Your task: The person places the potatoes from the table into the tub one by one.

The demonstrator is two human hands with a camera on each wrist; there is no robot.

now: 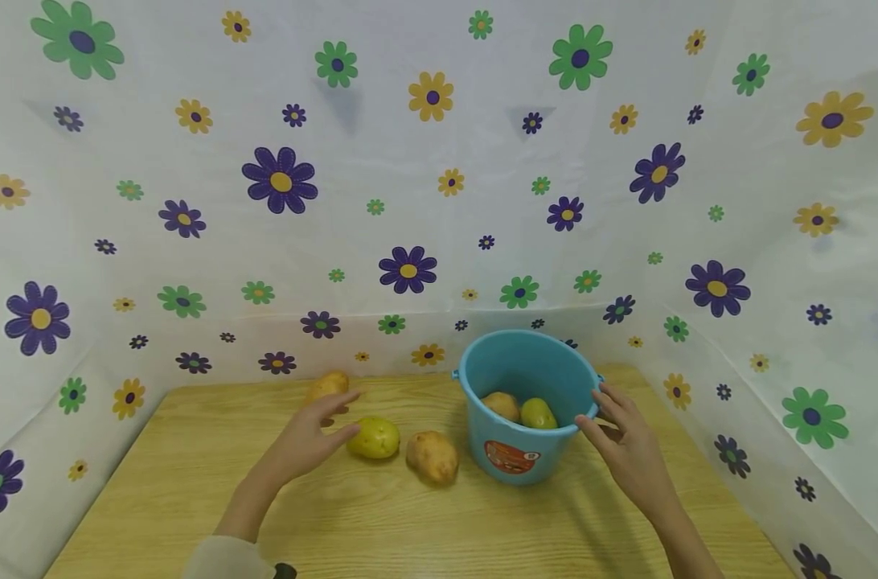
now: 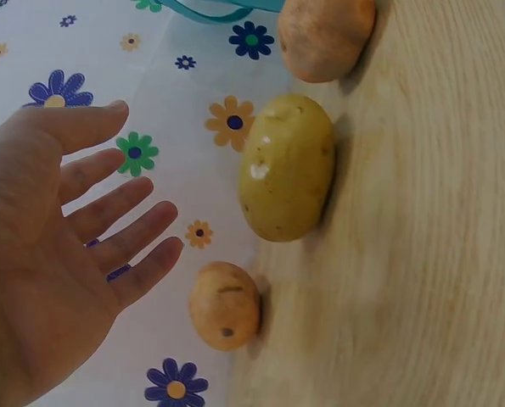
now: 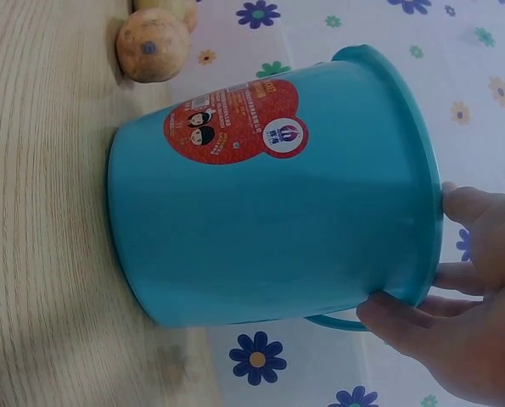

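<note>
Your left hand (image 1: pixel 305 438) reaches in on the bucket's left with fingers spread and slightly bent, palm hollow, holding nothing. Your right hand (image 1: pixel 630 448) is at the bucket's right front edge, thumb and fingers loosely bent about the rim, so you hold the blue bucket (image 1: pixel 558 454) there; how firmly, you cannot tell from these views. The bucket stands on the table with its opening up. Left of it, nearest your left thumb, lies a yellow-green potato (image 1: pixel 373 438); in the left wrist view a gap shows between that hand and it. A brown potato (image 1: pixel 435 458) sits between that one and the bucket, just beside the bucket's wall. Farther left of the bucket and toward the back, partly hidden behind your left fingers, is a tan potato (image 1: pixel 329 385). Inside the bucket, a light brown potato (image 1: pixel 502 406) and a small green potato (image 1: pixel 538 413) lie side by side. A red label (image 1: pixel 511 457) faces you on the bucket's front, and its handle (image 3: pixel 337 324) shows past the far side in the right wrist view. Under the bucket spreads the wood-grain table (image 1: pixel 323 515); behind it and to both sides hangs a white flowered sheet (image 1: pixel 439 149).
</note>
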